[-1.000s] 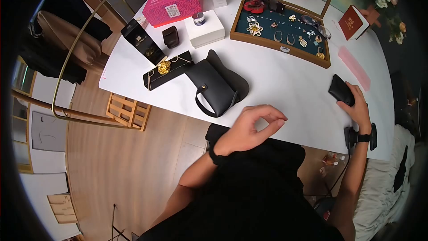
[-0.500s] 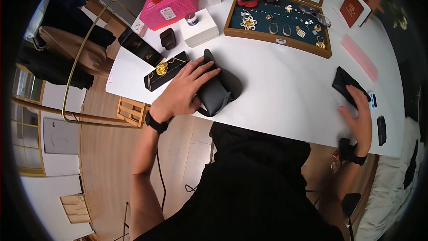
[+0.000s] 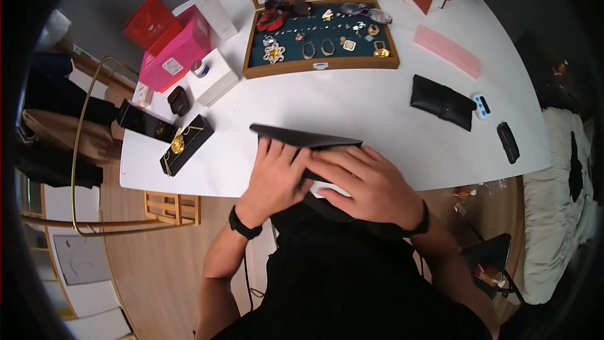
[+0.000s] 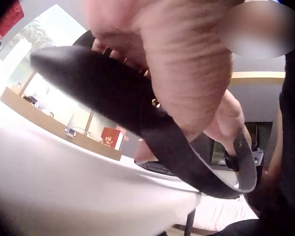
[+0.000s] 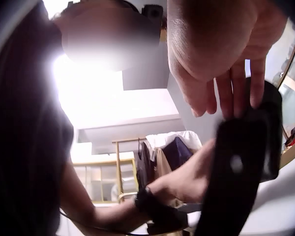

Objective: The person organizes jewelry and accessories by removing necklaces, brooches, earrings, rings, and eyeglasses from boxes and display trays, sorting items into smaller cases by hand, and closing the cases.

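Note:
A black leather handbag (image 3: 305, 136), tilted up at the table's front edge, is between my two hands. My left hand (image 3: 270, 176) grips its near left side, fingers over the top edge. My right hand (image 3: 371, 189) lies across its right part, fingers stretched and touching the top, thumb held apart. In the left wrist view the bag's strap (image 4: 187, 164) hangs in a loop below the hand, with a small gold stud (image 4: 156, 103) above it. The right wrist view shows the fingertips (image 5: 238, 105) against the bag's dark top.
An open wooden jewellery case (image 3: 321, 65) stands at the back. On the right lie a black pouch (image 3: 440, 101), a pink slab (image 3: 447, 50), a white device with blue buttons (image 3: 482, 106) and a black oblong item (image 3: 508, 143). A black tray with jewellery (image 3: 195, 138) and white box (image 3: 218, 82) are left.
My left hand reached onto the handbag, which is now lifted and in front of my body. My right hand let go of the black pouch and came across to the bag.

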A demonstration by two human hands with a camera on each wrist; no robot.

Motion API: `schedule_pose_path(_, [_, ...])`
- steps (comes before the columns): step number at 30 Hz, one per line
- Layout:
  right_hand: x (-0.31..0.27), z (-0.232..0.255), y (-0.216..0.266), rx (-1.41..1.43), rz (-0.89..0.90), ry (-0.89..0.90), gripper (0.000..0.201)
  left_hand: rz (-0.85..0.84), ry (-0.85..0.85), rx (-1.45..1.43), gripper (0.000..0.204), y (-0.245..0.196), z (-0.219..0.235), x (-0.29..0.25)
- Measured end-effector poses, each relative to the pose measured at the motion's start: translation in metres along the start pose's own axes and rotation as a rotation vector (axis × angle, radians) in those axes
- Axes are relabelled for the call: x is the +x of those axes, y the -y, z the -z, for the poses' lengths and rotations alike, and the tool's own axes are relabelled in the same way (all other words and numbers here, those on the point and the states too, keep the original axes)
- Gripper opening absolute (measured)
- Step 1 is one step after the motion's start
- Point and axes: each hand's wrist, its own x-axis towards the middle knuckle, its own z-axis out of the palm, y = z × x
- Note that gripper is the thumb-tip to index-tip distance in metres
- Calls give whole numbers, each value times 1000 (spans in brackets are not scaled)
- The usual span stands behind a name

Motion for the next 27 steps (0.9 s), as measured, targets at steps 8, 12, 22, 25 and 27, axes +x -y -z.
schedule_pose_path(8, [-3, -7, -22, -1, -145, 266, 18, -22, -260, 95, 36, -8, -32, -29])
schedule_pose_path(12, [3, 2, -21, -51, -49, 179, 17, 37, -506, 130, 55, -10, -7, -28])
schedule_pose_path(22, [16, -4, 6, -265, 116, 151, 12, 577, -540, -1931, 55, -9, -32, -31])
schedule_pose_path(25, [18, -13, 3, -300, 194, 178, 14, 813, -609, -1849, 54, -15, -25, -13])
schedule_pose_path(27, [16, -16, -2, -309, 179, 209, 20, 812, -671, -1959, 49, -10, -35, -10])
